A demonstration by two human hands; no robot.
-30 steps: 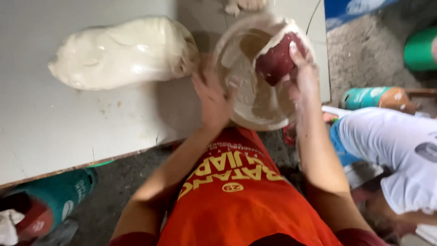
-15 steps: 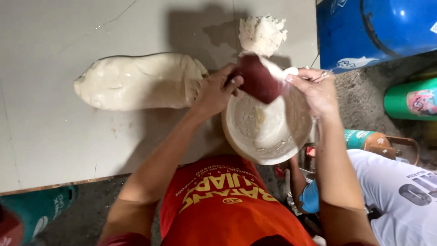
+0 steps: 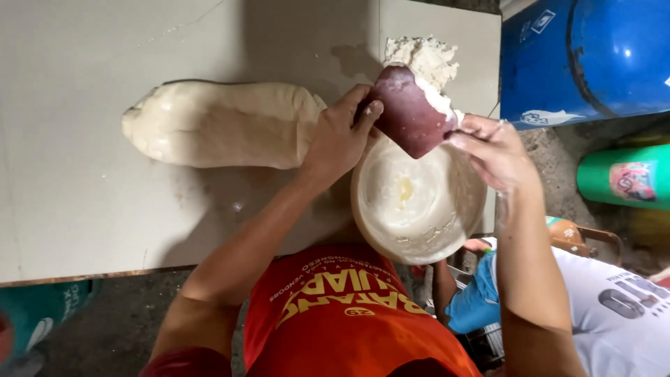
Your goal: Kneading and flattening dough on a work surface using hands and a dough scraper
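Just 1 scraper [image 3: 408, 120], 1 bowl [image 3: 419, 202], 2 hands [image 3: 338, 139]

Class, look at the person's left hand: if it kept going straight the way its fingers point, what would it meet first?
The left hand points up and right, its fingertips already on the dark red scraper. Straight on past that lies the crumbly dough heap on the table, though depth is hard to judge.
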